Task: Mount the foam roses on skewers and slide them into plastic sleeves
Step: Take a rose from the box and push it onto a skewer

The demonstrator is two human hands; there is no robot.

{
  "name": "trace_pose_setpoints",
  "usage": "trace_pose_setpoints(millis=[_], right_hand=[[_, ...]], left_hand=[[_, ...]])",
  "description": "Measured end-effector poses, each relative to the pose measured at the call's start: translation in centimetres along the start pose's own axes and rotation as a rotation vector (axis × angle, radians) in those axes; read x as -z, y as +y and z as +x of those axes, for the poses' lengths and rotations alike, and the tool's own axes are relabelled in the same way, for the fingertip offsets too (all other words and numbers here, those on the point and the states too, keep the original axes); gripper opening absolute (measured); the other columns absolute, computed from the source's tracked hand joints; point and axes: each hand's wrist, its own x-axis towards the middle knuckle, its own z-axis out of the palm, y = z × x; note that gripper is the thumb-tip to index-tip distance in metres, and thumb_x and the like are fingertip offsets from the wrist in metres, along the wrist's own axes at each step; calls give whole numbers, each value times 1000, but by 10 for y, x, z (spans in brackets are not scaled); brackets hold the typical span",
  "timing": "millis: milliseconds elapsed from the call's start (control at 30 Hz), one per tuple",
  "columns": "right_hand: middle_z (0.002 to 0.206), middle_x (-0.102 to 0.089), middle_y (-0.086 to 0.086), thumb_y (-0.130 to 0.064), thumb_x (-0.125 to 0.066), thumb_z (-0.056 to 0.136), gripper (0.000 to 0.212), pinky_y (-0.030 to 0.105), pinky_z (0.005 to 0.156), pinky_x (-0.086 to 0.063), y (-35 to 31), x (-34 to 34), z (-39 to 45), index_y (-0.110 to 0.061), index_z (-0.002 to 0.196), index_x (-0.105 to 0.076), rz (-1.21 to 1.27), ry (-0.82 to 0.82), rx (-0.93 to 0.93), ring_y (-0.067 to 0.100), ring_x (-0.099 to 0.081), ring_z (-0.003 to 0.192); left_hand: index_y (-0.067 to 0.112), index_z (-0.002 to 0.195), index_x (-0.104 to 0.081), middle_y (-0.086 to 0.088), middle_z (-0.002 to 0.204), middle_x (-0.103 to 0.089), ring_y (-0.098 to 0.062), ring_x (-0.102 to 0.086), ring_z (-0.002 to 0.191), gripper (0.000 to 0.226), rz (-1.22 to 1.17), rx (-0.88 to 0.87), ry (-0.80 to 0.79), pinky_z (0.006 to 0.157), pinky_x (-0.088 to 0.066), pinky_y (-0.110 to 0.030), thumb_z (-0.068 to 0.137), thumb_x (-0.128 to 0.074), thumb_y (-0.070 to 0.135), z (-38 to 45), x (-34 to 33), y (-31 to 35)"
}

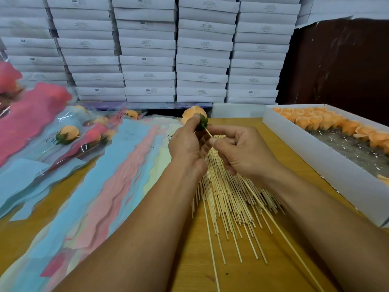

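Along the left edge of the tabletop [242, 277] lie your finished roses in their sleeves [69, 135], and beside them toward the middle the fan of empty plastic sleeves [117, 165]; leave those alone until this flower is seated. Your left hand [186, 144] curls its thumb and fingers round the orange foam rose [192, 115], pinching it at the green base, raised above the far middle of the tabletop. Keep that base pointed squarely at the tip. Your right hand [240, 150] pinches the skewer [261, 204] just beside the rose, its long end trailing back over the loose skewer pile [227, 199]. Hold close to the tip, as you are, so it won't bend, and push straight along the rose's axis, twisting gently. By the right edge, the white box of roses [328, 157] waits.
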Motion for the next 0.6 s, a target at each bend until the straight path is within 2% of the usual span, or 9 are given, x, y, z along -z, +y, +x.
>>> trace_pose_setpoints(millis=[167, 267, 400, 467, 600], right_hand=[[43, -49, -6, -10, -57, 102, 36, 23, 38, -37, 3, -1, 1, -15, 137, -58, -22, -18, -13, 10, -40, 34], [43, -47, -6, -9, -57, 102, 37, 22, 38, -39, 4, -3, 0, -14, 138, -58, -17, -27, -15, 8, -41, 35], [44, -49, -4, -12, -57, 102, 30, 24, 39, -40, 5, -3, 1, -18, 131, -60, -58, -40, -17, 12, -45, 35], [46, -52, -2, -14, -57, 103, 25, 25, 41, -42, 6, -2, 2, -19, 126, -60, -78, -62, -32, 14, -48, 35], [49, -55, -1, -15, -55, 103, 20, 26, 41, -42, 8, 1, 3, -22, 121, -60, -66, -63, -58, 15, -49, 36]], left_hand=[[5, 103, -61, -12, 82, -58, -15, -53, 56, 17, 11, -38, 21, 45, -42, -19, 90, -68, 13, -2, -1, -3], [7, 92, -55, -12, 78, -54, -18, -50, 60, 12, 30, -89, 55, 48, -40, -24, 89, -66, 9, -1, -2, -6], [10, 75, -50, -12, 77, -53, -23, -50, 73, 21, 55, -134, 91, 57, -41, -31, 87, -68, 9, 2, -1, -10], [11, 70, -49, -10, 73, -54, -24, -50, 72, 26, 69, -145, 116, 62, -42, -34, 85, -70, 9, 2, 0, -13], [9, 82, -54, -7, 70, -59, -17, -52, 57, 23, 133, -113, 82, 51, -46, -25, 87, -74, 18, 2, 1, -16]])
